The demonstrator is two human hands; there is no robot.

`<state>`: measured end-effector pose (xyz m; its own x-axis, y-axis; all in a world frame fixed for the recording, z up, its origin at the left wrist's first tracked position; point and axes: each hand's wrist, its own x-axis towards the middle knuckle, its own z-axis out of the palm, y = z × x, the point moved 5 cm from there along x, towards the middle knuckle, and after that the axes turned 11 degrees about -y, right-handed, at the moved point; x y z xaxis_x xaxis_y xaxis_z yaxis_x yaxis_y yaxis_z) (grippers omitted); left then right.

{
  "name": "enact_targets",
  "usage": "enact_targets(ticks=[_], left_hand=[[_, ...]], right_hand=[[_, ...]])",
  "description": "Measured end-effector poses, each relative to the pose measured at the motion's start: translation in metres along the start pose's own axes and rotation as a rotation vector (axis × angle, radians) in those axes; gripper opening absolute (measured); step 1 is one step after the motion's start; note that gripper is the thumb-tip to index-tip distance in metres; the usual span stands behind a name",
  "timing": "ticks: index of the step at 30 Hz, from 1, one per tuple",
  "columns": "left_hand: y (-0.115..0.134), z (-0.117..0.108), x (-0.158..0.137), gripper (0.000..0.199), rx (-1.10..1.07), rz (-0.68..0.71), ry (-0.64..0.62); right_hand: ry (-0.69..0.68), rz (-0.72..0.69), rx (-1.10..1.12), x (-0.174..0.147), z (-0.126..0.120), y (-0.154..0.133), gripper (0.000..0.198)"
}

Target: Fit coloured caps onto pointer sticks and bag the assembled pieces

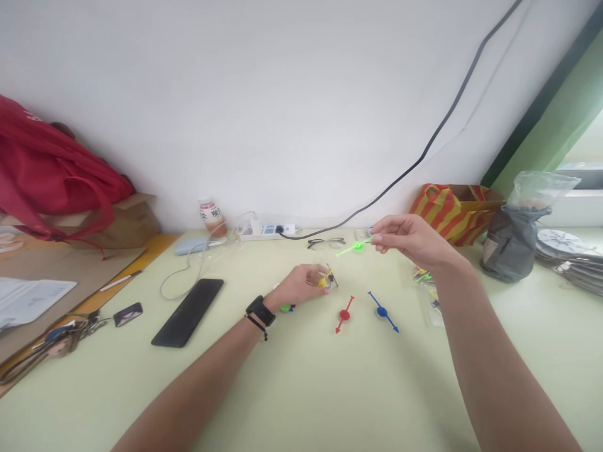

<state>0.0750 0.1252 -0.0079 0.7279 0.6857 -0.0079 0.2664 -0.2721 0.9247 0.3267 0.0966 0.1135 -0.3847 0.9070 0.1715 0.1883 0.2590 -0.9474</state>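
Observation:
Pinched by one end in my right hand, a green arrow spinner hangs in the air above the table. My left hand, with a black watch on its wrist, is closed on a small clear piece with yellow and black arrow parts. A red arrow spinner and a blue arrow spinner lie on the tabletop in front of my hands. Partly hidden under my left wrist is a green piece with some blue and red beside it.
Clear bags with coloured parts lie beside my right forearm. Eyeglasses and a power strip sit by the wall. Leftward are a black slab-like device, a drink bottle and keys. A striped bag stands back right.

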Motion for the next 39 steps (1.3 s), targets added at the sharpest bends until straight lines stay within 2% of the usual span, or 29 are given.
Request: enact_targets(ticks=[3, 5, 10, 13, 18, 25, 31, 39], left_hand=[[0.003, 0.002, -0.001, 0.054, 0.005, 0.005, -0.019], [0.004, 0.005, 0.0, 0.054, 0.001, 0.003, -0.039], [0.005, 0.007, 0.0, 0.051, 0.034, -0.003, -0.042], [0.008, 0.006, 0.0, 0.049, 0.077, 0.008, -0.026], [0.014, 0.008, -0.002, 0.05, 0.092, 0.019, -0.043], [0.018, 0.009, -0.003, 0.037, 0.159, 0.016, -0.03], [0.021, 0.011, -0.004, 0.039, 0.154, 0.035, -0.029], [0.023, 0.012, -0.004, 0.04, 0.093, 0.061, -0.023]], right_hand=[[0.127, -0.095, -0.015, -0.002, 0.009, -0.019, 0.044], [0.206, -0.111, -0.083, -0.002, 0.019, -0.028, 0.044], [0.284, -0.115, -0.156, 0.005, 0.042, -0.035, 0.044], [0.255, -0.081, -0.212, 0.008, 0.049, -0.033, 0.037], [0.102, -0.11, -0.3, 0.008, 0.055, -0.035, 0.021], [-0.062, -0.065, -0.438, 0.006, 0.068, -0.036, 0.018], [-0.046, -0.091, -0.564, 0.01, 0.071, -0.029, 0.017], [-0.001, -0.07, -0.571, 0.012, 0.064, -0.024, 0.014]])
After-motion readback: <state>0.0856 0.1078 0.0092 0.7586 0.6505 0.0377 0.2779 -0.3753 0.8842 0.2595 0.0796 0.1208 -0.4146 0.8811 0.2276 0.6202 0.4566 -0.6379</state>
